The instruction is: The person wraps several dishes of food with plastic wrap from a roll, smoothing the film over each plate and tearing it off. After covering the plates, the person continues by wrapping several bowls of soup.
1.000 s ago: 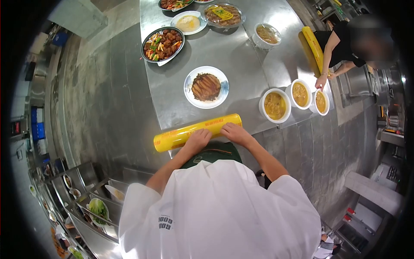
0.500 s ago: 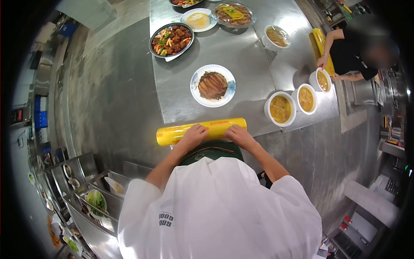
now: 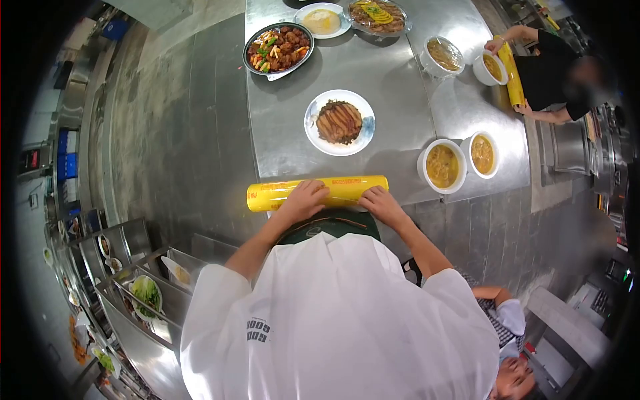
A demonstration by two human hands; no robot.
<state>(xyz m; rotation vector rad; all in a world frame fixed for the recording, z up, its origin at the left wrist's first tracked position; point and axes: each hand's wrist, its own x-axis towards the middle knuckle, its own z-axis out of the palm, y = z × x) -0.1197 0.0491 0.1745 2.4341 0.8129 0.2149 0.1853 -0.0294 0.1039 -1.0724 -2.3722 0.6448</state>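
A long yellow roll of plastic wrap point(image 3: 267, 193) lies along the near edge of the steel table point(image 3: 393, 100). My left hand point(image 3: 308, 199) rests over the middle of the roll, fingers curled on it. Farther right, my right hand point(image 3: 377, 202) holds the roll's near side, fingers bent against it. Beyond the roll sits a white plate point(image 3: 311, 130) of sliced meat point(image 3: 339, 123), touched by neither hand.
White bowls of soup point(image 3: 442, 167) point(image 3: 483, 154) stand at the right. A black bowl of meat and vegetables point(image 3: 278, 49), a plate point(image 3: 322, 21) and covered dishes point(image 3: 377, 17) point(image 3: 443, 56) are farther back. A co-worker point(image 3: 550, 73) handles another yellow roll point(image 3: 510, 73) and a bowl point(image 3: 490, 68).
The co-worker's bowl has moved back, away from the other two soup bowls. Another person has come into view at the lower right. The view has shifted slightly; my hands remain on the roll.
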